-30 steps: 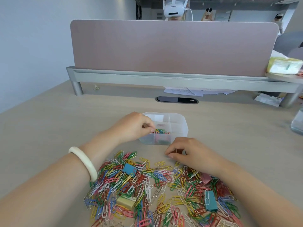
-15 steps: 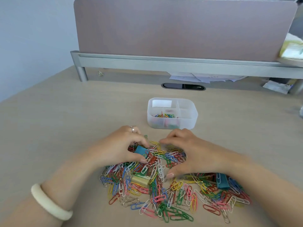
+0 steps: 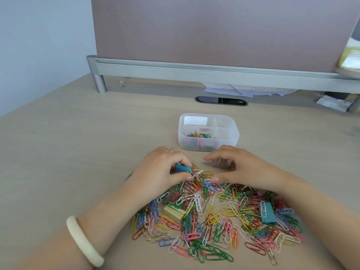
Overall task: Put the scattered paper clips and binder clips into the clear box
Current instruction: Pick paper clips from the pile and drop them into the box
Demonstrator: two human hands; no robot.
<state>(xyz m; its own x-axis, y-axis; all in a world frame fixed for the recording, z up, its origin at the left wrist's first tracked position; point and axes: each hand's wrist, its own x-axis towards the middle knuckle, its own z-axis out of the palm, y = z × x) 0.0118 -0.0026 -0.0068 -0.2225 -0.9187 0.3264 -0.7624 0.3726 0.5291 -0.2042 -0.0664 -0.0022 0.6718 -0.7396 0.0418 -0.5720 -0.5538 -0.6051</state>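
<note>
A pile of coloured paper clips [image 3: 210, 217] lies spread on the desk in front of me. A clear divided box [image 3: 228, 141] stands just beyond it, with several clips in its left compartment. My left hand [image 3: 161, 168] pinches a teal binder clip [image 3: 182, 169] at the pile's far edge. My right hand [image 3: 239, 166] hovers beside it with fingers curled over the clips, thumb tip touching the pile; it holds nothing that I can see. A yellow binder clip [image 3: 174, 212] and another teal binder clip [image 3: 267, 212] lie among the clips.
A pink divider screen [image 3: 214, 32] on a grey rail [image 3: 194, 72] closes off the back of the desk. A black cable grommet [image 3: 221, 100] sits behind the box. Loose papers [image 3: 243, 89] poke out under the rail. Bare desk surface [image 3: 78, 152] stretches to the left.
My left hand came back from over the box to the pile and took hold of the teal binder clip. My right hand shifted slightly along the pile's far edge. The view tilted down.
</note>
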